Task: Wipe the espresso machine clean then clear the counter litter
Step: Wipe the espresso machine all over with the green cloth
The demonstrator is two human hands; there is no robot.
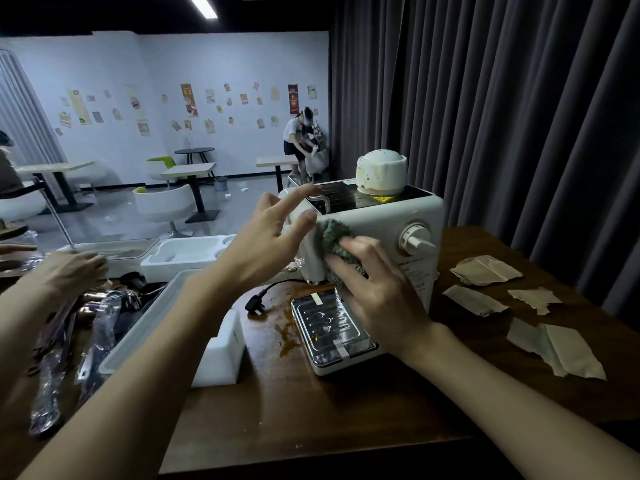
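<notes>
Your cloth [334, 237] is grey-green on the white espresso machine [381, 220]; tan papers [485, 270] to its right, brown stain [287, 329] to its left.

A dark curtain [502, 116] hangs on the right. A white wall [156, 64] with posters [188, 99] backs tables [187, 169], chairs [162, 202] and a grey floor [121, 223] under a ceiling light [202, 5].

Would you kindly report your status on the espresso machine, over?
Right grip holds cloth against espresso machine front. Left grip open, against its top corner. Paper litter uncleared on counter, coffee spill beside drip tray.
</notes>
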